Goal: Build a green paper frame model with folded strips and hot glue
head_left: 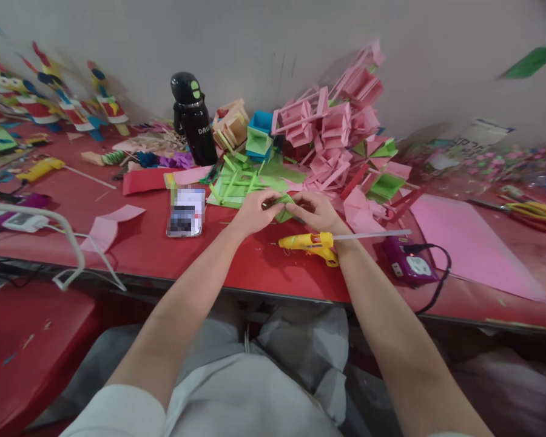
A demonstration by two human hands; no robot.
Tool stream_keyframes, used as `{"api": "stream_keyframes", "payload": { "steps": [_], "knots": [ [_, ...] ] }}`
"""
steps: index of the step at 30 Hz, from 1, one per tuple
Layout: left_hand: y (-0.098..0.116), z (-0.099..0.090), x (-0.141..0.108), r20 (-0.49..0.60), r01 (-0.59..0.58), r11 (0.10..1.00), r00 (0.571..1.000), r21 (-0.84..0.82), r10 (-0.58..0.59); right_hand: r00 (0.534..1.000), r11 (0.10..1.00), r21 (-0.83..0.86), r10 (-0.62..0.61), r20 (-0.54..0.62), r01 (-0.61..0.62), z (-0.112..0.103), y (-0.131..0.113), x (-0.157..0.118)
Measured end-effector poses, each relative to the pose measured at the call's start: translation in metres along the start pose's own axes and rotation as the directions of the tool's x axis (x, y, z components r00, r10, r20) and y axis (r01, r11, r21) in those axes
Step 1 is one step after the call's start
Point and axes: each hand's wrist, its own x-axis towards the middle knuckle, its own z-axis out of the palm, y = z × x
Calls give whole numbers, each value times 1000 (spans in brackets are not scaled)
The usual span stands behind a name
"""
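Both of my hands meet over the red table, pinching one small folded green paper piece (284, 207) between them. My left hand (258, 211) grips its left side with thumb and fingers. On its right side, my right hand (315, 210) holds on the same way. Just in front of the right wrist lies a yellow glue gun (306, 241) with a clear glue stick in its back. Behind the hands are loose green paper strips (236, 182). Folded pink paper pieces (332, 130) are heaped against the wall at the back right.
A black bottle (193, 124) stands at the back, beside tan and blue paper boxes (260, 130). A phone (186, 211) lies left of my hands. On the right are a purple power socket (408, 261) with a cable and a pink sheet (468, 243). Scissors (528, 209) lie farther right.
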Motion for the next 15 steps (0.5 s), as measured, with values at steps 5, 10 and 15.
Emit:
{"api": "stream_keyframes", "payload": {
  "steps": [5,10,15],
  "knots": [
    [2,3,1,12,36,998,999,-47,-35,998,997,-67,-47,-38,44,-2,-4,0],
    [2,6,2,-15,54,994,998,-94,-55,996,995,-79,-61,-71,55,-4,-4,0],
    [5,6,2,5,49,994,999,-98,-49,995,995,-76,-69,-79,63,-5,-5,0]
  ]
}}
